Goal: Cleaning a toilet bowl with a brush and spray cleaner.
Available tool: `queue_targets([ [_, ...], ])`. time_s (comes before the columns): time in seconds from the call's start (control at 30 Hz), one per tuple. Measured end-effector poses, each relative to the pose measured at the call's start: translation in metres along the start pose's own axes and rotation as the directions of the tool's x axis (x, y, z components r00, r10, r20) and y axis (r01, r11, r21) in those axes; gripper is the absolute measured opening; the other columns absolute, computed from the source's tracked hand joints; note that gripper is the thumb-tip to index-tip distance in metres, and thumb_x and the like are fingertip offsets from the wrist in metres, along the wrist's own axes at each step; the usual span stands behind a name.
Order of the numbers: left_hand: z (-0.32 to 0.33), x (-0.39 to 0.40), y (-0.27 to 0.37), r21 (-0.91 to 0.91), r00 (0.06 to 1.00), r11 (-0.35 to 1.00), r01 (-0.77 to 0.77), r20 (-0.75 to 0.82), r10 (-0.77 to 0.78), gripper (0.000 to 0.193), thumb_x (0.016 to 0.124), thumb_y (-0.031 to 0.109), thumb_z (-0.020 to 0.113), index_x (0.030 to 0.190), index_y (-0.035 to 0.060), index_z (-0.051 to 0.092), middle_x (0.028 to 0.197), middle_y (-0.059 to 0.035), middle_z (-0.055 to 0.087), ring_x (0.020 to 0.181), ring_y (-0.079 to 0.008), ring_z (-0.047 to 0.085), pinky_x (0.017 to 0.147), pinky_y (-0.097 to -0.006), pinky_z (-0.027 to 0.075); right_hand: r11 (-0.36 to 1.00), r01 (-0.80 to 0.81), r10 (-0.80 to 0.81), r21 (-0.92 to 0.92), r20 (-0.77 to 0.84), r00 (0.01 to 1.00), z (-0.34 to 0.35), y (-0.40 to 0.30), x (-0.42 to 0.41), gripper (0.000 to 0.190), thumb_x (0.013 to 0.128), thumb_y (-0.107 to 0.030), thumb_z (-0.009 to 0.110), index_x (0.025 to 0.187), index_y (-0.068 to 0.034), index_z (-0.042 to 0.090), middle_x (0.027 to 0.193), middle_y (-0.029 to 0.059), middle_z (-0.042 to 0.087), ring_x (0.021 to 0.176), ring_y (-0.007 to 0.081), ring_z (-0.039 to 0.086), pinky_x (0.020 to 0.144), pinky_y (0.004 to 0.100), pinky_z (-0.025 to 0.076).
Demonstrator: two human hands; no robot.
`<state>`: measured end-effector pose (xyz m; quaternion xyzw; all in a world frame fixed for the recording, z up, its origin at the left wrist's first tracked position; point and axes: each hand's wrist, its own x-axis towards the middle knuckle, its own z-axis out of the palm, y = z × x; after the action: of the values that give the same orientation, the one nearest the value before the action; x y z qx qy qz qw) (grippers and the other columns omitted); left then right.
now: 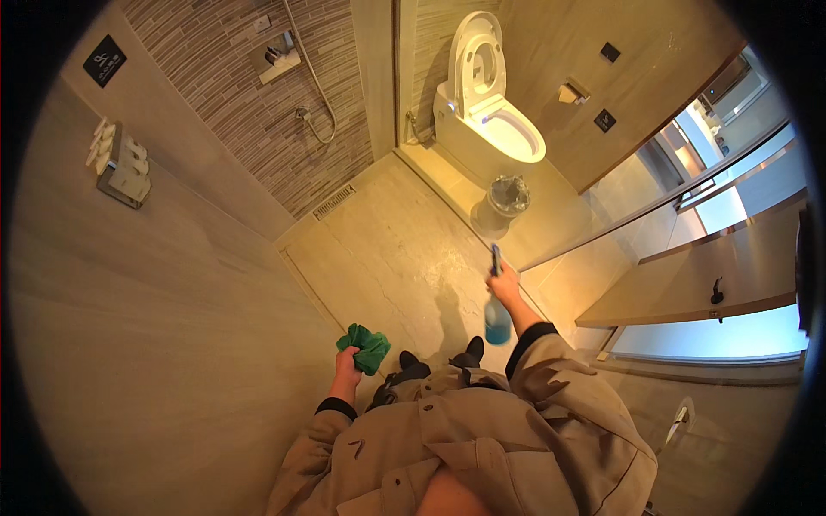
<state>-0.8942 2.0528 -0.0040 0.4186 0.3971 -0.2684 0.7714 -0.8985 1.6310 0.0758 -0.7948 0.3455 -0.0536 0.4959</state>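
Note:
My left hand (348, 366) grips a bunched green cloth (364, 348) low in front of me, beside the left wall. At the right, my right hand (505, 284) is wrapped around the neck of a spray bottle (497, 322) with blue liquid in its lower part. The bottle's trigger head points away from me, towards a waste bin (508, 197) with a clear liner. Behind the bin stands a white toilet (516, 138) with its lid and seat raised. Both hands are above the stone-look floor (387, 258), and my dark shoes show between them.
A dispenser rack (124, 184) hangs on the left wall. The tiled wall ahead carries a shower valve (277, 58) and hose (322, 97), with a floor drain (334, 202) below. Glass panels and a door (684, 290) with a dark handle are at the right.

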Motion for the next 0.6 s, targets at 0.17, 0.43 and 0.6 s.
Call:
queue_targets([
  [0.17, 0.021, 0.004, 0.020, 0.113, 0.996, 0.990, -0.086, 0.001, 0.087, 0.031, 0.070, 0.002, 0.054, 0.100, -0.0038, 0.048, 0.093, -0.0145, 0.054, 0.083, -0.0297, 0.056, 0.073, -0.0420, 0.048, 0.979, -0.195, 0.204, 0.065, -0.170, 0.964, -0.067, 0.076, -0.067, 0.030, 0.061, -0.001, 0.055, 0.091, -0.004, 0.053, 0.066, 0.0075, 0.053, 0.049, 0.0187, 0.053, 0.046, 0.0299, 0.046],
  [0.43, 0.266, 0.015, 0.109, 0.071, 0.814, 0.965, -0.254, 0.555, 0.173, 0.038, 0.070, 0.003, 0.053, 0.108, -0.0029, 0.048, 0.103, -0.0129, 0.054, 0.091, -0.0278, 0.056, 0.080, -0.0393, 0.046, 0.751, 0.331, 0.014, 0.570, -0.516, 0.856, -0.171, -0.036, -0.057, 0.033, 0.068, 0.001, 0.057, 0.100, -0.002, 0.049, 0.079, 0.0070, 0.055, 0.056, 0.0149, 0.053, 0.049, 0.0285, 0.047],
  [0.6, 0.464, -0.016, 0.158, -0.071, 0.515, 0.899, -0.433, 0.798, 0.311, 0.039, 0.077, 0.004, 0.049, 0.115, -0.0007, 0.046, 0.111, -0.0111, 0.052, 0.102, -0.0259, 0.051, 0.090, -0.0383, 0.041, 0.651, 0.640, -0.231, 0.409, -0.696, 0.680, -0.260, -0.173, -0.010, 0.038, 0.070, 0.001, 0.057, 0.106, -0.002, 0.047, 0.089, 0.0106, 0.056, 0.054, 0.0144, 0.052, 0.050, 0.0272, 0.045],
])
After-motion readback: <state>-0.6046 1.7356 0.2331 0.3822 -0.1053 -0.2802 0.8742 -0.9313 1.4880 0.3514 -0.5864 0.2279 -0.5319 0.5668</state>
